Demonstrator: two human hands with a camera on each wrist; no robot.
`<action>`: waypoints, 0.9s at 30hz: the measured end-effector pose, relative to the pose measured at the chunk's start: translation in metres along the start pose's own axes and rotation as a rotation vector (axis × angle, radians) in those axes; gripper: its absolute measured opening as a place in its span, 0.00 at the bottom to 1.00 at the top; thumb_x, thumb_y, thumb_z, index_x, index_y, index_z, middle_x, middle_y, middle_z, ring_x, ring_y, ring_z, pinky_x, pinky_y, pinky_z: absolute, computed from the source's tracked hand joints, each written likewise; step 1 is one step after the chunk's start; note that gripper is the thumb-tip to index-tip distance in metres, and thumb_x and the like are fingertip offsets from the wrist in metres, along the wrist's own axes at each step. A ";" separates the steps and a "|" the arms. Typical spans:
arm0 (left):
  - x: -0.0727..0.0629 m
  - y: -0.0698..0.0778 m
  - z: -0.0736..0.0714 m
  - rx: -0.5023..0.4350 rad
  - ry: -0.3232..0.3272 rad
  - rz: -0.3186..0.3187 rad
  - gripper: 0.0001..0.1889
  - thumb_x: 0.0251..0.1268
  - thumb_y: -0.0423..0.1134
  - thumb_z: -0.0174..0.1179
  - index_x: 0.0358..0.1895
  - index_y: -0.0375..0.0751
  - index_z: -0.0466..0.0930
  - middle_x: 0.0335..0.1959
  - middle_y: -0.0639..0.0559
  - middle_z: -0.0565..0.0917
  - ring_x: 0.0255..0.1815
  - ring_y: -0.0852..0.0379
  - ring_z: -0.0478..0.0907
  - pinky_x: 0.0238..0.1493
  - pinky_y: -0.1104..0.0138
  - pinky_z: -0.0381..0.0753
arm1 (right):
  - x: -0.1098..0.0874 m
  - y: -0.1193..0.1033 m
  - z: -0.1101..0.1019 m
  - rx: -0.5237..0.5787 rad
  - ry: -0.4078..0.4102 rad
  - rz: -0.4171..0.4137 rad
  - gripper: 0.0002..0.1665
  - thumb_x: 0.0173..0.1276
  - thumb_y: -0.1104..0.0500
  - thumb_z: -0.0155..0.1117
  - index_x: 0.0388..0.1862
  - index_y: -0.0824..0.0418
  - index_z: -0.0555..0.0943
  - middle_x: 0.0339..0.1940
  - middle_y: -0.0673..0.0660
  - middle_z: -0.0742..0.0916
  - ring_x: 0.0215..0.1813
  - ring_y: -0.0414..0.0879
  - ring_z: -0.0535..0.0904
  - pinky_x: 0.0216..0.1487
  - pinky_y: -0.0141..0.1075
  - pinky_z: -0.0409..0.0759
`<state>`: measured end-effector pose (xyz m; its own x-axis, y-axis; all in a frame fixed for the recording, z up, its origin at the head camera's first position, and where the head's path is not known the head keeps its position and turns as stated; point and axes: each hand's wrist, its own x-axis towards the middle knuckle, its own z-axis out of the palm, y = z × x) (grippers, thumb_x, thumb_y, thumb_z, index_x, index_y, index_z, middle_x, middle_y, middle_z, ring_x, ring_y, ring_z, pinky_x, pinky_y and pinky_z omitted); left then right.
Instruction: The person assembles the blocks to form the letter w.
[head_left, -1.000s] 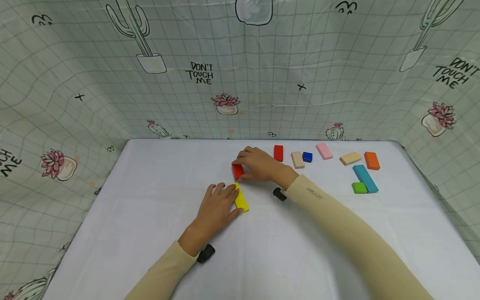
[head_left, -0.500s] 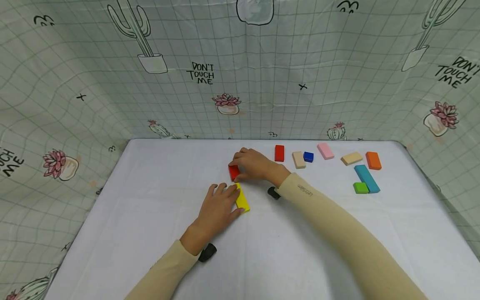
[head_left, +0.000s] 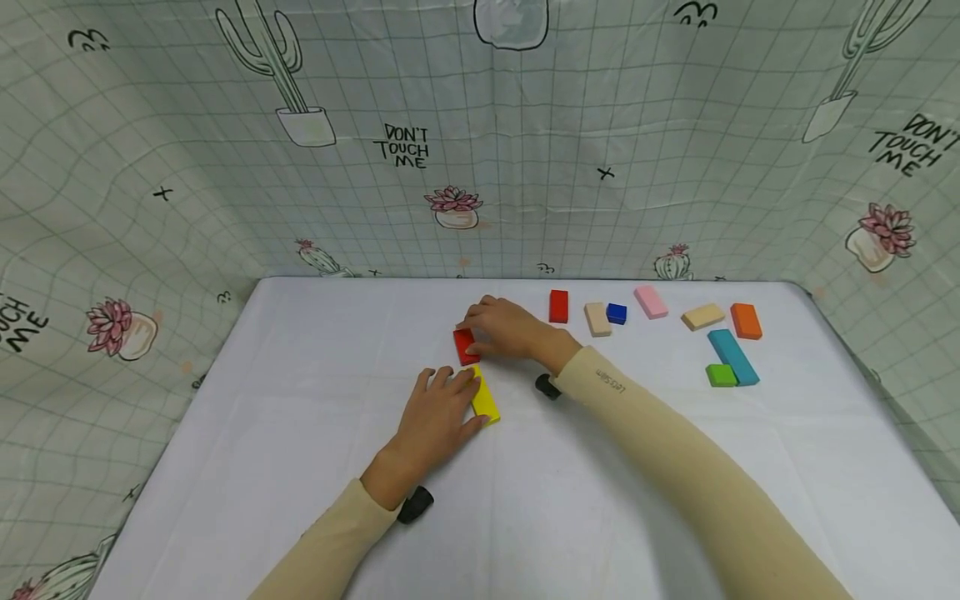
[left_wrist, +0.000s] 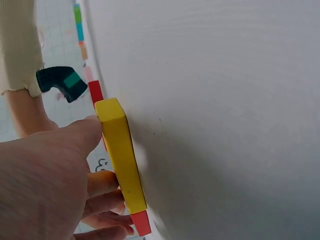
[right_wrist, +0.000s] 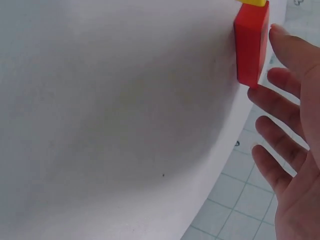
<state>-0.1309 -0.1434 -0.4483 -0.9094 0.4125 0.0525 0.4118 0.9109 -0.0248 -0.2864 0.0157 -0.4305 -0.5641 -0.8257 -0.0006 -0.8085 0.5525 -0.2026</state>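
Note:
My left hand (head_left: 431, 425) holds a yellow block (head_left: 483, 400) near mid-table, thumb at its near end and fingers at its far end. In the left wrist view, the thumb touches the top corner of the yellow block (left_wrist: 122, 155). Just beyond lies a red block (head_left: 462, 342), its near end seemingly against the yellow one. Above this red block is my right hand (head_left: 510, 329), fingers relaxed and spread. The right wrist view shows a fingertip touching one end of the red block (right_wrist: 250, 45), with the thumb slightly apart from it.
Toward the back right lie a second red block (head_left: 558, 306), two beige blocks (head_left: 597, 320), a blue block (head_left: 617, 314), a pink block (head_left: 650, 302) and an orange block (head_left: 746, 321). A green block (head_left: 722, 376) touches a long teal block (head_left: 733, 357). A patterned cloth (head_left: 491, 150) hangs behind.
The red block has slid a little left, closer in line with the yellow block. My right hand moved left with it, and its thumb has shifted. The left hand stays on the yellow block.

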 end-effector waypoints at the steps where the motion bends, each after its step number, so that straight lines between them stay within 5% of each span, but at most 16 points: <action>1: 0.000 0.000 0.000 -0.002 0.000 -0.001 0.30 0.71 0.59 0.68 0.68 0.44 0.82 0.70 0.49 0.80 0.69 0.44 0.73 0.73 0.46 0.68 | 0.000 0.000 0.001 0.006 -0.002 -0.002 0.27 0.75 0.51 0.72 0.68 0.59 0.84 0.63 0.58 0.87 0.66 0.55 0.78 0.73 0.47 0.76; 27: -0.001 0.000 0.001 -0.017 0.005 -0.009 0.29 0.73 0.58 0.66 0.68 0.45 0.82 0.71 0.49 0.80 0.69 0.42 0.73 0.74 0.45 0.68 | -0.002 -0.005 0.009 0.050 -0.001 -0.021 0.26 0.74 0.53 0.73 0.68 0.59 0.84 0.63 0.58 0.87 0.66 0.54 0.78 0.73 0.44 0.77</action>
<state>-0.1300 -0.1436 -0.4491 -0.9128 0.4043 0.0576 0.4046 0.9145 -0.0071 -0.2796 0.0137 -0.4384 -0.5465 -0.8375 0.0032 -0.8111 0.5283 -0.2512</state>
